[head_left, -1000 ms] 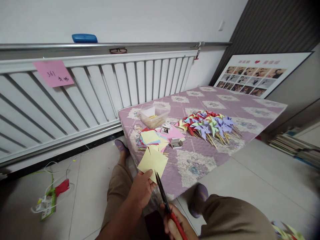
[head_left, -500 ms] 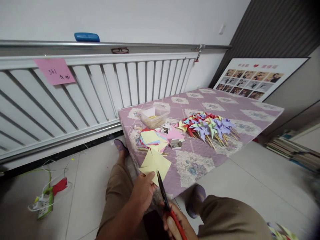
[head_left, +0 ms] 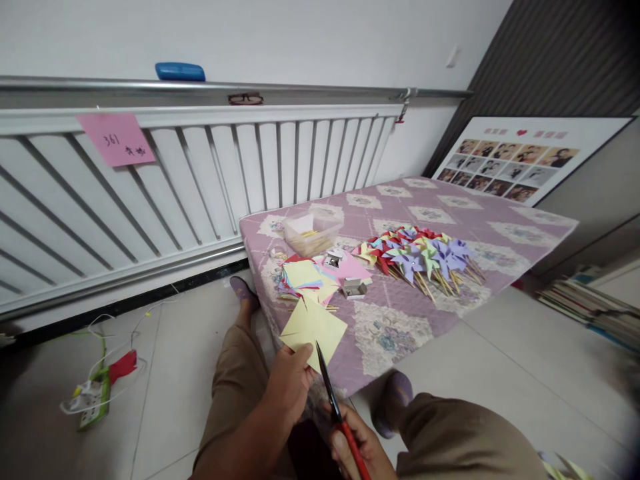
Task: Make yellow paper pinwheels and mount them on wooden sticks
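Note:
My left hand (head_left: 291,381) pinches the lower left edge of a square sheet of yellow paper (head_left: 320,325), thumb on top. Slits run inward from the sheet's top and left corners. In my right hand (head_left: 361,445) is a pair of scissors (head_left: 330,390) with red handles and dark blades. The blade tips lie at the lower middle of the sheet. Just beyond the sheet sits a stack of coloured paper squares (head_left: 303,275) with a yellow one on top. Beside it are a small grey box (head_left: 355,289) and pink paper (head_left: 350,268).
A patterned purple cloth (head_left: 390,337) covers the table. On it lie many finished paper pinwheels (head_left: 425,253) on sticks and a clear plastic tub (head_left: 313,230) holding sticks. A white radiator (head_left: 280,163) runs behind. A power strip (head_left: 94,400) with cables lies on the floor at left.
The whole view has shifted slightly, so things appear a little farther right. Both hands keep their grips, and the scissor blades look nearly the same against the yellow sheet.

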Demonstrator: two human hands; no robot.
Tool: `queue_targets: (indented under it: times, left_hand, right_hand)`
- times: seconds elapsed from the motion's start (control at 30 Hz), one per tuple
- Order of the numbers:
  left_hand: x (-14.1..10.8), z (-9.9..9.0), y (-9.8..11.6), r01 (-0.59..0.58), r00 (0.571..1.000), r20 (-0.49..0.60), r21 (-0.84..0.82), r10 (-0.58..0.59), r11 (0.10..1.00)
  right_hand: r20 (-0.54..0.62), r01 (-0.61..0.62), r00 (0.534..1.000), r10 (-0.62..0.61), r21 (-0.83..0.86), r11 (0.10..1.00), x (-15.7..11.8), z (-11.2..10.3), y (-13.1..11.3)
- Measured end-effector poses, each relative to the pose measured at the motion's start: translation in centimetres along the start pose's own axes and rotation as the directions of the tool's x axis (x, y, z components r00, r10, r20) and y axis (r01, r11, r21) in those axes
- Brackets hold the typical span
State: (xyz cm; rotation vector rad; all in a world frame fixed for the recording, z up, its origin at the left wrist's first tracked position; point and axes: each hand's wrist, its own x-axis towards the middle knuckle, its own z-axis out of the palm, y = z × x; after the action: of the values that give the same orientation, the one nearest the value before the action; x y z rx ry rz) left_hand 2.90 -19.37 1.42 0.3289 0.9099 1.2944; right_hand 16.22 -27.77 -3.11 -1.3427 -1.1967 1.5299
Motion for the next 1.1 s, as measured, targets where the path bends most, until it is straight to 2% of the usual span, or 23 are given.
queue_targets:
  times: [0.17, 0.27, 0.57, 0.8, 0.97, 1.1]
  left_hand:
    - [0.3, -0.1, -0.3, -0.008, 1.0, -0.013, 0.019, 0.008, 1.0]
    - [0.3, -0.1, -0.4, -0.006, 1.0, -0.029, 0.037, 0.007, 0.999]
    - [0.1, 0.3, -0.4, -0.007, 0.998, -0.057, 0.055, 0.01, 0.998]
    - [-0.1, 0.4, -0.5, -0.038, 0.999, -0.033, -0.005, 0.038, 0.999]
    - [-0.2, 0.5, -0.5, -0.023, 0.998, -0.055, 0.019, 0.024, 1.0]
    - [-0.2, 0.5, -0.5, -0.025, 0.998, -0.061, 0.035, 0.027, 0.999]
  right_hand:
    - [0.068, 0.043, 0.997, -0.046, 0.045, 0.998, 0.2, -0.5, 1.6]
    - [0.077, 0.021, 0.997, -0.027, 0.077, 0.997, 0.1, -0.5, 1.9]
    - [0.086, -0.041, 0.996, 0.032, 0.099, 0.994, -0.3, -0.4, 0.2]
    - [0.072, -0.044, 0.997, 0.036, 0.109, 0.993, -0.4, -0.3, 0.1]
    - [0.088, -0.086, 0.993, 0.078, 0.095, 0.992, -0.5, -0.2, 0.0]
    - [0.058, -0.065, 0.997, 0.06, 0.087, 0.994, -0.4, -0.2, 0.1]
